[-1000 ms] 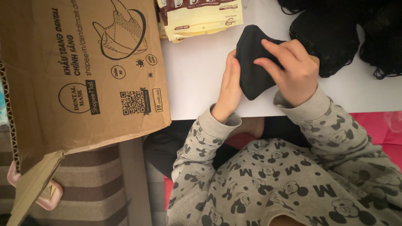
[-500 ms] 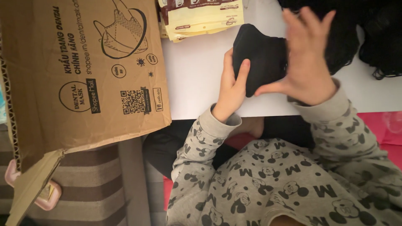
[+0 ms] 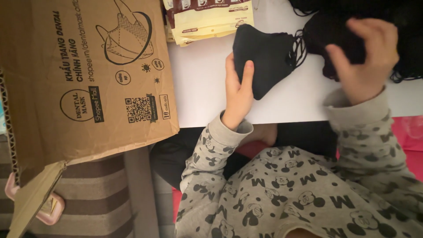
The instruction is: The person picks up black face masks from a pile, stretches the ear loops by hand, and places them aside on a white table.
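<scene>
My left hand [image 3: 238, 90] grips a folded black face mask [image 3: 264, 57] by its lower left edge, thumb laid across the front, over the white table [image 3: 291, 101]. My right hand [image 3: 365, 57], blurred, is off to the right with fingers spread and curled over a heap of black masks [image 3: 352, 26] at the back right. Whether it pinches a mask from the heap cannot be made out. Both arms wear grey patterned sleeves.
A big brown cardboard box [image 3: 83, 79] with a printed mask drawing stands at the left, one flap hanging down. Cream and brown flat pouches [image 3: 207, 17] lie at the back of the table. A pink surface [image 3: 410, 136] shows at the right, a striped cushion [image 3: 92, 198] below the box.
My right hand has let go of the mask and moved right, over the black heap. My left hand keeps holding the mask in nearly the same place.
</scene>
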